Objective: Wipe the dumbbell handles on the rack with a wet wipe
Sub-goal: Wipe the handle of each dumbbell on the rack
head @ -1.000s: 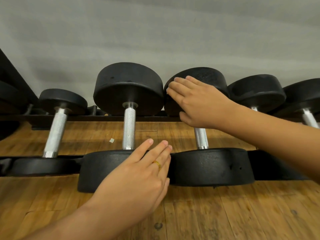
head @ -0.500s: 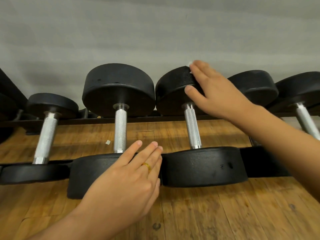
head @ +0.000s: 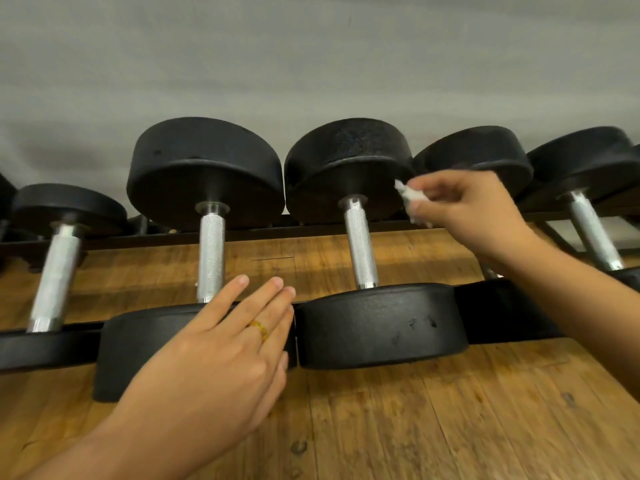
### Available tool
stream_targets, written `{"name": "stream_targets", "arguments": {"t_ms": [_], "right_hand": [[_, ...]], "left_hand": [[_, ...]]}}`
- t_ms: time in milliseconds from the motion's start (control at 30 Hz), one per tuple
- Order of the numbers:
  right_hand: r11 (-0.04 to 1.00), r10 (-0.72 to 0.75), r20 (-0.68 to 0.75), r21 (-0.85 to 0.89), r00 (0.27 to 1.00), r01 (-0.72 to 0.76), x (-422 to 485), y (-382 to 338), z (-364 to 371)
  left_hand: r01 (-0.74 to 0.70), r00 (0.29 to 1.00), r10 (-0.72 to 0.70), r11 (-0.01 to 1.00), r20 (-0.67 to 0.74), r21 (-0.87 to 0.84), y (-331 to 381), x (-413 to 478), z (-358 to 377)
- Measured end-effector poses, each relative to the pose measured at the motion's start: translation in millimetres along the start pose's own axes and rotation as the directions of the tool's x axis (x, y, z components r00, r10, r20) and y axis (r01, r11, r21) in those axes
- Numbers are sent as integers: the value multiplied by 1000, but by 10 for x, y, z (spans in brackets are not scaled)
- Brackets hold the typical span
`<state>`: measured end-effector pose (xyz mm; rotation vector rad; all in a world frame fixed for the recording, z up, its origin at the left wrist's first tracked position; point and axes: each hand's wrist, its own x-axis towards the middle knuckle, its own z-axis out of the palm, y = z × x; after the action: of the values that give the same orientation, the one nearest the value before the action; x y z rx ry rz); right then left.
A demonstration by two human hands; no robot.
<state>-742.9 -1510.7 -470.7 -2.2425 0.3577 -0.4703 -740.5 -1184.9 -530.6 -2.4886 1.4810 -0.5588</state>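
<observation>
Black dumbbells with knurled silver handles lie side by side on a low rack (head: 502, 306). My right hand (head: 464, 209) pinches a crumpled white wet wipe (head: 414, 199) just right of the middle dumbbell's handle (head: 360, 244), beside its far head (head: 346, 161), apart from the handle. My left hand (head: 221, 355), with a gold ring, rests with straight fingers on the near head (head: 117, 348) of the neighbouring dumbbell, whose handle (head: 211, 251) stands just above my fingertips.
A smaller dumbbell handle (head: 55, 275) is at the left. More dumbbells sit at the right, one handle (head: 592, 233) showing. The wooden floor (head: 450, 427) runs under and in front of the rack. A grey wall (head: 311, 64) stands behind.
My right hand has come off the top of the middle dumbbell's far head and dropped to the right of its handle, the wipe now showing. My left hand stays on the near head.
</observation>
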Motion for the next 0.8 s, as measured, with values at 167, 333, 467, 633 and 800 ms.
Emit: {"name": "stream_targets", "arguments": {"t_ms": [167, 333, 467, 633, 800], "right_hand": [[698, 402, 359, 474, 842, -536, 203, 225, 305], [536, 401, 405, 624, 822, -569, 351, 177, 514], [444, 405, 440, 672, 802, -592, 331, 165, 588], [490, 383, 458, 635, 802, -597, 275, 208, 571], [567, 421, 384, 596, 822, -569, 395, 202, 645]], "left_hand": [[9, 1000, -9, 1000, 4, -2, 5, 10, 19], [4, 1000, -4, 1000, 4, 4, 13, 12, 22], [13, 1000, -13, 1000, 0, 3, 16, 19, 10], [16, 1000, -16, 1000, -2, 0, 28, 16, 7], [12, 1000, -12, 1000, -6, 2, 18, 11, 17]]}}
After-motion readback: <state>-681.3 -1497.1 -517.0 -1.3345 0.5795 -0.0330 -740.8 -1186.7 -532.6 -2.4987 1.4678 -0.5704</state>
